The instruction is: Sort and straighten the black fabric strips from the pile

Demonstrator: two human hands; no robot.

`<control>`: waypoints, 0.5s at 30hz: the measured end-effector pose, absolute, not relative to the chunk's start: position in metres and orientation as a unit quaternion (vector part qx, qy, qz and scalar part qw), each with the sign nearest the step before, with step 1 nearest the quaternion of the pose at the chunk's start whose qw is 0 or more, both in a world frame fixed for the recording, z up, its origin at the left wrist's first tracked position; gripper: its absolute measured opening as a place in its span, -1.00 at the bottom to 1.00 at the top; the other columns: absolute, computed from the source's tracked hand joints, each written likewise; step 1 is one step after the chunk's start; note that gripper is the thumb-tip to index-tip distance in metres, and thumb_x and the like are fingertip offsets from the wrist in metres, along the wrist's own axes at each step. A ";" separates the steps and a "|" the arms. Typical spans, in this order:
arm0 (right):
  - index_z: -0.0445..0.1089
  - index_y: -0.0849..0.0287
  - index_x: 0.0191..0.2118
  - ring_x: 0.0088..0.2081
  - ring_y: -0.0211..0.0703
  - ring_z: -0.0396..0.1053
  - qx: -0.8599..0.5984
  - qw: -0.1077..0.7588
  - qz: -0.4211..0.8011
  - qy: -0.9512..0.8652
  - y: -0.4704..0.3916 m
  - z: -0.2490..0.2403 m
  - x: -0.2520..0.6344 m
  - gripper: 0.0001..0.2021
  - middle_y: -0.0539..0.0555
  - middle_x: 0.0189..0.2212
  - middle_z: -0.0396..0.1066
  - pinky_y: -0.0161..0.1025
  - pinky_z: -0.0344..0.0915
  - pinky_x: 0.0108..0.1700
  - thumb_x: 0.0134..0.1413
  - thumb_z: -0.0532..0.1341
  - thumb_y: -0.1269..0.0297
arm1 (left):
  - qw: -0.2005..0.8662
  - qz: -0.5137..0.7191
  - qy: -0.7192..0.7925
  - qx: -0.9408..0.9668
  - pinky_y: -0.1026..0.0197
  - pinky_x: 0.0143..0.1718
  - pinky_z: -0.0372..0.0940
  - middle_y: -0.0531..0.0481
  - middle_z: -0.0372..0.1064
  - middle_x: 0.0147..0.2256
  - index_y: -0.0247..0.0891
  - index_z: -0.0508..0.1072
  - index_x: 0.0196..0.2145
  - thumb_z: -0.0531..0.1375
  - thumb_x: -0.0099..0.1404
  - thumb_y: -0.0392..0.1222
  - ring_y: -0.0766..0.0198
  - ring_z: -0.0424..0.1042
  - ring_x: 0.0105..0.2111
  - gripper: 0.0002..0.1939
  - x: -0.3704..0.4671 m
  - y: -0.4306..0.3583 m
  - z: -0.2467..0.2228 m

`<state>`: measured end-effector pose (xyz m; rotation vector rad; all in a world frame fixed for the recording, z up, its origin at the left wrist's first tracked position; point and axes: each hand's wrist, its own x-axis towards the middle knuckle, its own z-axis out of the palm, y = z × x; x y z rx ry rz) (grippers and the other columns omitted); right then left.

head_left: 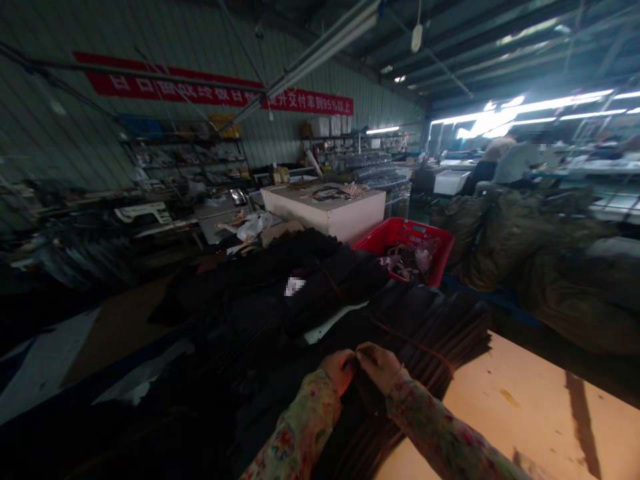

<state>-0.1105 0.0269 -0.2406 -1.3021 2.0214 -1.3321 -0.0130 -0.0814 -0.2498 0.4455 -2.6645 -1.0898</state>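
My left hand [341,369] and my right hand [379,365] meet over a dark bundle of layered, cloth-like pieces [365,427]. The fingers of both are closed in a pinch, almost touching. What lies between them is too small and dark to make out. Just beyond my hands, another stack of dark pieces [430,317] has a thin brownish tie [415,345] running across it. A white slip [335,320] shows between the dark stacks.
Bare tabletop [530,400] shows at the right. Behind the stacks stand a red plastic basket [443,257] with scraps and a whitish box [345,217]. Large brown sacks [515,233] fill the right side. A person [525,160] sits farther back.
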 end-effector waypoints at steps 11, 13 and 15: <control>0.25 0.19 -0.34 -0.64 -0.39 0.11 -0.428 0.275 -0.472 0.720 0.017 -0.233 -0.112 -0.78 -0.07 -0.61 0.20 -0.43 0.07 -0.64 -0.04 -0.05 0.21 | 0.110 -0.372 -0.916 0.103 0.36 -0.47 0.10 0.04 0.30 -0.51 -0.29 0.40 -0.43 -0.01 0.12 -0.22 0.33 0.26 -0.46 -0.80 -0.005 -0.086 -0.238; 0.27 0.19 -0.35 -0.60 -0.37 0.15 -0.439 0.272 -0.464 0.720 0.017 -0.231 -0.113 -0.77 -0.05 -0.59 0.23 -0.43 0.08 -0.62 -0.04 -0.04 0.19 | 0.103 -0.403 -0.901 0.121 0.37 -0.51 0.09 0.07 0.28 -0.56 -0.29 0.40 -0.46 -0.03 0.13 -0.23 0.36 0.25 -0.51 -0.77 -0.006 -0.086 -0.238; 0.29 0.18 -0.34 -0.58 -0.36 0.16 -0.442 0.272 -0.462 0.719 0.017 -0.231 -0.114 -0.75 -0.04 -0.58 0.25 -0.43 0.07 -0.63 -0.05 -0.03 0.17 | 0.100 -0.420 -0.891 0.139 0.37 -0.52 0.09 0.08 0.27 -0.58 -0.29 0.40 -0.47 -0.05 0.13 -0.26 0.38 0.24 -0.53 -0.76 -0.007 -0.086 -0.239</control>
